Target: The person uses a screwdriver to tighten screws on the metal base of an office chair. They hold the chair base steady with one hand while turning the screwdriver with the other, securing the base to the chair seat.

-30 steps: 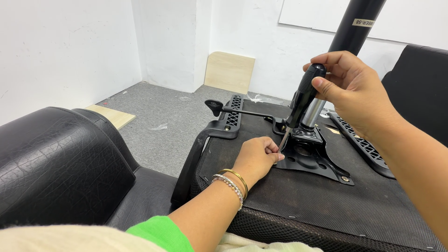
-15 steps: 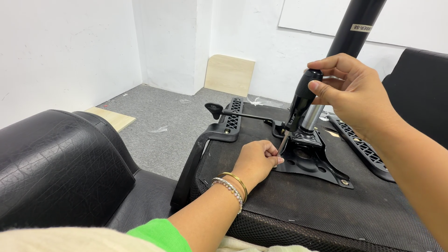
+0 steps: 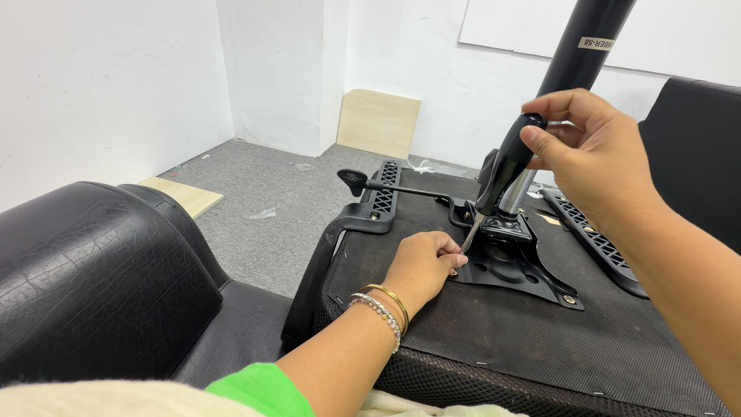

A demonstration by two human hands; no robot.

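An upturned office chair seat [image 3: 540, 340] lies in front of me, its black mesh underside up. A black metal mechanism plate [image 3: 525, 274] sits on it with a gas cylinder [image 3: 579, 54] rising from it. My right hand [image 3: 594, 158] grips the black handle of a screwdriver [image 3: 505, 166], which is tilted with its tip down at the plate's near left edge. My left hand [image 3: 421, 266], with bangles on the wrist, rests on the seat and pinches the screwdriver's shaft near the tip.
A black armrest [image 3: 340, 232] and an adjustment lever [image 3: 394, 185] stick out on the seat's left; another armrest [image 3: 594, 239] lies on the right. A black leather chair back [image 3: 100, 270] is at my left. Wooden boards [image 3: 378, 123] lean on the wall across grey carpet.
The right hand and screwdriver handle have shifted slightly; the left hand stays at the tip. The view has drifted a little.
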